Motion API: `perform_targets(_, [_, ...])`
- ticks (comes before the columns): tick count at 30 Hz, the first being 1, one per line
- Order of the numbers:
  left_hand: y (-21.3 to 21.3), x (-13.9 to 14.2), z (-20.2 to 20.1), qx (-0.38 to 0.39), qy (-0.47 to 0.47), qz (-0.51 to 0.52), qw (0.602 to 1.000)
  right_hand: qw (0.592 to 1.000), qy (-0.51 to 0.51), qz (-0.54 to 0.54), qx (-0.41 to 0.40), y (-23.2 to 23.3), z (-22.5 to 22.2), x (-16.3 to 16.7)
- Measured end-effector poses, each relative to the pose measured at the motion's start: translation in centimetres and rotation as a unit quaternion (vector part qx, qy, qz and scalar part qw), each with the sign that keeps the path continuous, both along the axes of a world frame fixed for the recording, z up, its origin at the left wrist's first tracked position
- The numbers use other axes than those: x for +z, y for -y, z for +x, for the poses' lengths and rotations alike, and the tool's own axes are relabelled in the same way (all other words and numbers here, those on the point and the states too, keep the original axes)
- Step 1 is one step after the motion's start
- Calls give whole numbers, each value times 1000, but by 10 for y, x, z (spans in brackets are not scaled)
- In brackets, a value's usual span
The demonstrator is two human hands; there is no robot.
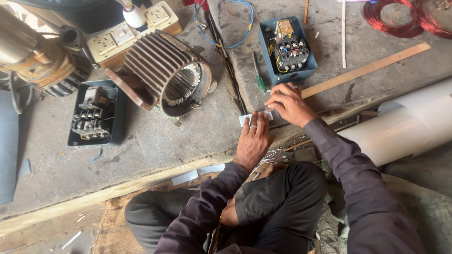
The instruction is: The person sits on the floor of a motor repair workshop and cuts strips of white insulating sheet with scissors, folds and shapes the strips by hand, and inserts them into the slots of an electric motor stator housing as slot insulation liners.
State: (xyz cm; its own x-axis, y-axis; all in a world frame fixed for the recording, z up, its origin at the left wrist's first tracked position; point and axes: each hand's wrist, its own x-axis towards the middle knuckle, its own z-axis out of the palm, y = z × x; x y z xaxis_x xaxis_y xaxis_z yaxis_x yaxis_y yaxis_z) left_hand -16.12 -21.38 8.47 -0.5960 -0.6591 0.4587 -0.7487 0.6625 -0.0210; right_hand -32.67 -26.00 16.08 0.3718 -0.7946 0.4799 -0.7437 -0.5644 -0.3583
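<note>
My left hand [253,140] lies flat, palm down, pressing a small white strip of paper [246,118] onto the concrete bench [188,141]. My right hand [288,103] is at the strip's right end with fingers curled over it and a thin tool that I cannot make out. A long wooden ruler [367,70] runs from that hand to the upper right. A ribbed motor stator [165,75] lies on its side to the upper left.
A blue box with a contactor [287,49] and a green screwdriver [258,77] lie just beyond my hands. Another contactor box [94,115], a socket board [127,33], copper wire coils [400,19] and a white paper roll [405,122] surround the spot.
</note>
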Motion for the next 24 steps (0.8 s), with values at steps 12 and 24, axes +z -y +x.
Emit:
perform_targets(12, [-53, 14, 28, -57, -668, 489, 558, 810, 522, 222, -148, -161, 33, -32])
perform_targets(24, [-95, 29, 58, -150, -597, 413, 671, 491, 723, 485, -14, -213, 30, -83])
